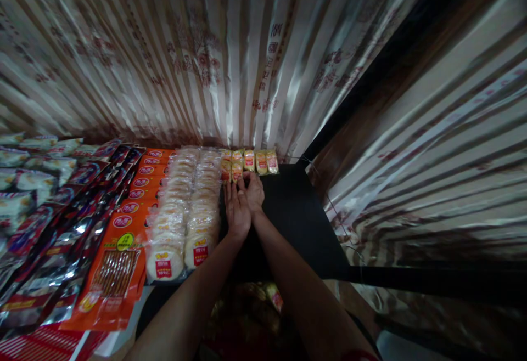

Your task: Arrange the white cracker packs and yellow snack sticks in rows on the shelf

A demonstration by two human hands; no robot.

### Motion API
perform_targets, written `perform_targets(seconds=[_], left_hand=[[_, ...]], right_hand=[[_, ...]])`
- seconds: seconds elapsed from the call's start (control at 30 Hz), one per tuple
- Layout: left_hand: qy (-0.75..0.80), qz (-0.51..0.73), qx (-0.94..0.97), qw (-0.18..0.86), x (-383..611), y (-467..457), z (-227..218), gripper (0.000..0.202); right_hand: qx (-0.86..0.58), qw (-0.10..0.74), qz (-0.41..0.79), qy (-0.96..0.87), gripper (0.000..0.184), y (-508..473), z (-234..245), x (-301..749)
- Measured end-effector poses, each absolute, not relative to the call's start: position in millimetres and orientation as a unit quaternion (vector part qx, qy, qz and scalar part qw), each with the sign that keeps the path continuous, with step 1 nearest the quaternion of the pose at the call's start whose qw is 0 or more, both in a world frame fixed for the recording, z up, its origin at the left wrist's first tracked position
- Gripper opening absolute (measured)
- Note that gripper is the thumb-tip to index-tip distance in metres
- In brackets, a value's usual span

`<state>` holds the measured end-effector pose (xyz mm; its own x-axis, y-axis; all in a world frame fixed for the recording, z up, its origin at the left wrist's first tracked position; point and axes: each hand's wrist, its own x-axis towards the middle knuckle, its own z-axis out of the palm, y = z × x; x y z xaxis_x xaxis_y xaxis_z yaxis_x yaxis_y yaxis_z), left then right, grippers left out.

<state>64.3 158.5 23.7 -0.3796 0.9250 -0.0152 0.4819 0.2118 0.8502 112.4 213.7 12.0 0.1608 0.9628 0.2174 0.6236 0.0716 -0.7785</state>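
Observation:
Both hands are together on the dark table, at the near end of a small yellow snack packet (236,170). My left hand (237,212) lies palm down with its fingers stretched forward, their tips by the packet's near edge. My right hand (253,192) is beside it, fingers bent and closed at the packet's right near corner; the exact grip is partly hidden. More small yellow packets (261,162) stand in a row at the back. Just left of the hands are overlapping columns of clear-wrapped round white crackers (200,240).
Orange snack bags (119,246) overlap in a column farther left, beside dark shiny packs (69,240) and white packs (37,182). A black tabletop (292,213) extends right of the hands. Striped curtains (239,48) hang behind and right. A red basket (41,344) is at lower left.

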Motion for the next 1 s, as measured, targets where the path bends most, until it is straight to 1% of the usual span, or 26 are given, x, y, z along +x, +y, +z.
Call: perform_targets(seconds=[0.1,0.3,0.43,0.63,0.8,0.9,1.0], left_hand=[[0.726,0.402,0.484,0.276,65,157,26,0.048],[0.713,0.408,0.496,0.279,65,152,30,0.046],[0.712,0.415,0.494,0.278,68,146,32,0.044],[0.715,0.407,0.495,0.281,75,122,41,0.04],[0.66,0.409,0.565,0.278,81,62,48,0.038],[0.62,0.428,0.598,0.275,84,9,47,0.039],[0.6,0.412,0.617,0.299,81,-46,38,0.04]], right_hand=[[-0.653,0.406,0.194,-0.609,0.024,217,9,111],[-0.644,0.453,0.18,-0.59,0.03,214,6,113],[-0.637,0.467,0.2,-0.579,0.033,199,8,118],[-0.629,0.482,0.247,-0.558,0.03,154,15,125],[-0.618,0.505,0.269,-0.54,0.028,91,24,137],[-0.613,0.497,0.261,-0.556,0.026,39,24,147],[-0.606,0.471,0.268,-0.582,0.028,-17,14,156]])
